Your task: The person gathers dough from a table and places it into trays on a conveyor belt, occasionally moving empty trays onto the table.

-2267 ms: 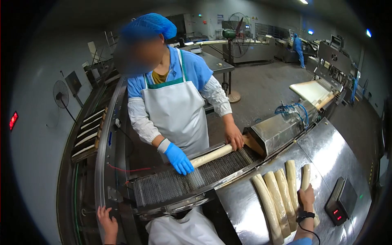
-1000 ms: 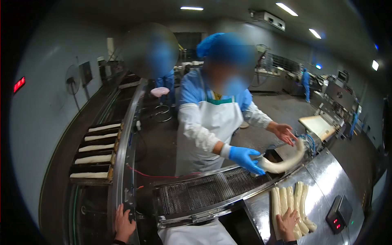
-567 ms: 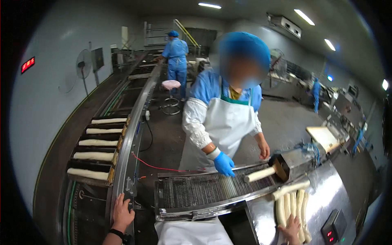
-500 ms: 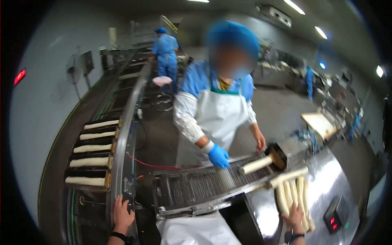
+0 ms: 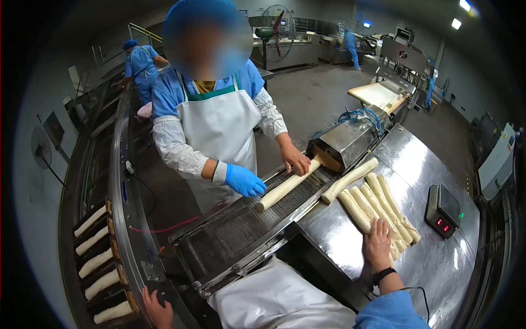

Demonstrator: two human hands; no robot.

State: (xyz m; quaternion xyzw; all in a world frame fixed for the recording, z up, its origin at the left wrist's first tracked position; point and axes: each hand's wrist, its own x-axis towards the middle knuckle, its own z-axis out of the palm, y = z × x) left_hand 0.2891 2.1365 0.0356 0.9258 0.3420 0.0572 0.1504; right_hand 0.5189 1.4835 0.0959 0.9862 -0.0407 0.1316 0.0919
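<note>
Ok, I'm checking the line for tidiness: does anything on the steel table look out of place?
One dough roll stands out: it lies crosswise near the far ends of the other rolls, beside the mesh belt, while those lie side by side.

Covered, cropped, blurred
The right hand (image 5: 378,241) partly hides dough rolls (image 5: 385,211); the bottom edge crops the left hand (image 5: 157,310); a co-worker's face (image 5: 207,46) is blurred; red digits (image 5: 442,225) unreadable.

You see six dough rolls (image 5: 350,180) on your worktop (image 5: 327,237), one roll (image 5: 287,189) on the belt (image 5: 222,238), five rolls (image 5: 95,263) in tins (image 5: 114,248), one scale (image 5: 445,210), three other people (image 5: 220,134).
</note>
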